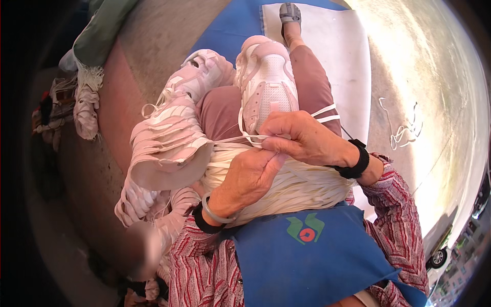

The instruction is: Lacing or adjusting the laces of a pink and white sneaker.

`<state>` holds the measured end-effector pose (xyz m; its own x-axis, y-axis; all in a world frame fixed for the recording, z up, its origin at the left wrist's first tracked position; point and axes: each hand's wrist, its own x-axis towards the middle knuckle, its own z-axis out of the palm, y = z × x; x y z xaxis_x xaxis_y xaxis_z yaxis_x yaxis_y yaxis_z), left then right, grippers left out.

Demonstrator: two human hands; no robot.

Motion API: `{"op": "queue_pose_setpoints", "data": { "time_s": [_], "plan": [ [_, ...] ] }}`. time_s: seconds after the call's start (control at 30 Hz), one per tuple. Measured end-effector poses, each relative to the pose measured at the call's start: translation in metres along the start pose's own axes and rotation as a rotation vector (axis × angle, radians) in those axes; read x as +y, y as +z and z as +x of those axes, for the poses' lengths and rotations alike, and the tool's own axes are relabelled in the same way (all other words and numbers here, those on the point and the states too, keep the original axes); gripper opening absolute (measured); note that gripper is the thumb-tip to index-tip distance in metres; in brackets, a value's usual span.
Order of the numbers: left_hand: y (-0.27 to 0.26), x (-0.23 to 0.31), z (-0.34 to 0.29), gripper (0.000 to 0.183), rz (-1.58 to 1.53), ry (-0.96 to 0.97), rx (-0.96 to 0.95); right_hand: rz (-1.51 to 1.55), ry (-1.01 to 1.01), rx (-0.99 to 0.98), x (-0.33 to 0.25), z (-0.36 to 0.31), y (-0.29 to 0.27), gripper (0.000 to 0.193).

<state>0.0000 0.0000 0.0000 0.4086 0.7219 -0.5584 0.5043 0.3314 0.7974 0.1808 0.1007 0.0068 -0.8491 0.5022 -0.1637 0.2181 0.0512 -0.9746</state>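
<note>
A pale pink and white shoe upper lies across my thighs, toe pointing away. Close to its near end, my right hand pinches a white shoelace between thumb and fingers. My left hand is closed just below and to the left, fingertips pressed together by the same lace; the exact grip is partly hidden by the fingers. Under both hands a thick bundle of cream-white laces lies on my lap. To the left, a long stack of nested pink-white shoe uppers leans by my knee.
A blue apron covers my front. My leg stretches over a white sheet and blue mat. Loose laces lie on the floor at right. More uppers hang at far left.
</note>
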Motion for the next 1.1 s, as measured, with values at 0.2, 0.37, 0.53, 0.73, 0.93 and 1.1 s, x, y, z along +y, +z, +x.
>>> {"op": "queue_pose_setpoints", "data": {
  "time_s": [0.2,0.37,0.53,0.73,0.93,1.1],
  "plan": [
    [-0.012,-0.004,-0.004,0.037,-0.911,0.133,0.307,0.046,-0.176,0.059,-0.015,-0.010,-0.008,0.013],
    [-0.036,-0.011,0.005,0.035,-1.439,0.217,0.196,0.089,-0.075,-0.059,-0.023,-0.009,-0.003,0.016],
    [-0.047,-0.005,-0.003,0.027,-1.492,0.221,0.223,0.147,-0.001,0.017,-0.017,-0.017,-0.006,0.018],
    [-0.073,-0.005,-0.054,0.025,-0.858,0.256,0.758,0.380,0.139,0.396,-0.008,-0.039,-0.060,0.024],
    [-0.107,0.005,-0.119,0.036,-0.555,0.457,1.248,0.202,0.067,0.674,-0.026,-0.062,-0.112,0.025],
    [-0.127,-0.004,-0.163,0.034,-0.430,0.586,1.339,0.007,0.019,0.978,-0.038,-0.108,-0.162,0.028]
  ]
}}
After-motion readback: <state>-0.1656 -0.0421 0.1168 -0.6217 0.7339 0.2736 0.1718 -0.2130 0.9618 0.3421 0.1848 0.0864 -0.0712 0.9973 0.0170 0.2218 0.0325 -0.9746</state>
